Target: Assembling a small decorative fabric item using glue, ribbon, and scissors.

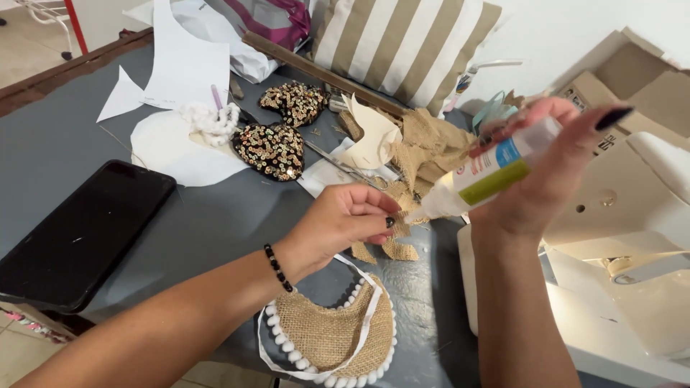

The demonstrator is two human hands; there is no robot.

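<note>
Head view: the right hand (535, 179) grips a white glue bottle (489, 176) with a green and blue label, tilted nozzle-down over the grey table (215, 215). It looks light and squeezable — best held round its middle. The left hand (345, 219) pinches a small burlap piece (399, 208) — soft, fray-prone — at the nozzle.

Phone (79, 233) lies left, sewing machine (625, 273) right, burlap piece (330, 334) on the table (208, 223) between them
</note>
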